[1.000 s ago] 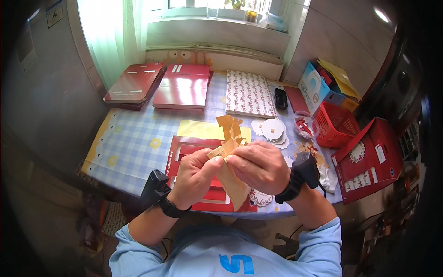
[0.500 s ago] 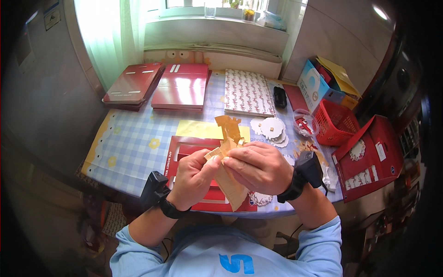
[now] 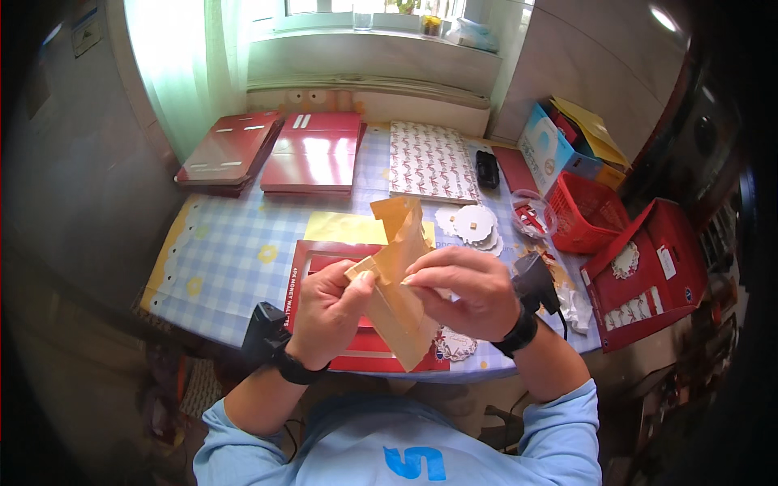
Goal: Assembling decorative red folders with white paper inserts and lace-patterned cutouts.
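My left hand (image 3: 328, 312) pinches the edge of a bent tan paper sheet (image 3: 397, 316) between thumb and fingers, holding it above the table's front. Its upper end (image 3: 395, 212) is darker and folded over. My right hand (image 3: 466, 296) is closed in a pinch, thumb against forefinger, just in front of the sheet's right side; whatever lies between those fingertips is too small to make out. Beneath my hands lies a red card folder (image 3: 304, 259) with slots, partly covered. Small white scalloped tags (image 3: 474, 223) lie beyond my right hand, one bearing a little tan square.
Red folders are stacked in two piles (image 3: 227, 150) (image 3: 312, 154) at the back left. A patterned folder (image 3: 429, 162), black case (image 3: 486, 168), clear round tub (image 3: 533, 217), red basket (image 3: 587, 215) and blue box (image 3: 551, 146) fill the right side. An open red folder (image 3: 648, 275) stands at the right edge.
My right hand has shifted slightly right along the sheet, its fingertips drawn apart from my left hand's. The sheet has opened out and shows more of its middle.
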Demonstrator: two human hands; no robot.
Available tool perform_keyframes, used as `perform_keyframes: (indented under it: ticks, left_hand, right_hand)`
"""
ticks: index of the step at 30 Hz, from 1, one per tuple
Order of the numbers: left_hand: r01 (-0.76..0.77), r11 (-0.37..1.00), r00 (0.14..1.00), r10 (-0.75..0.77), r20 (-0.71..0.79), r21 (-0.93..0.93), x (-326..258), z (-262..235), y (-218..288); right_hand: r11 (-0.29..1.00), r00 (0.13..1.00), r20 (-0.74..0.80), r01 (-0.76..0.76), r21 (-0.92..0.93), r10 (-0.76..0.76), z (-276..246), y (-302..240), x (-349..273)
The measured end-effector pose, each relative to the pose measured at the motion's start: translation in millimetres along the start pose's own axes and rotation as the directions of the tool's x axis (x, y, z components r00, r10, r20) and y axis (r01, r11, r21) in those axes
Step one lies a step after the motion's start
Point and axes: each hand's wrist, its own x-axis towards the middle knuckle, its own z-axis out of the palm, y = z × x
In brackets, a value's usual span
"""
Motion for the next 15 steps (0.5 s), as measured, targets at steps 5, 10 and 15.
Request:
perform_keyframes:
  ticks: [5, 10, 15]
  left_hand:
    - [-0.111, 0.989, 0.984, 0.096, -0.152, -0.094, -1.6, -19.6, -1.7]
    - [-0.132, 0.976, 0.935, 0.064, -0.349, -0.174, 4.1, -30.3, 11.2]
    - [-0.162, 0.964, 0.924, 0.073, -0.376, -0.209, 8.5, -31.5, 9.3]
  right_hand:
    - [0.97, 0.982, 0.027, -0.18, -0.162, 0.187, -63.6, 15.9, -14.7]
    - [0.861, 0.908, 0.095, -0.349, -0.37, 0.408, -99.8, 31.2, -71.8]
    - [0.82, 0.915, 0.163, -0.238, -0.521, 0.369, -90.2, 47.6, -115.7]
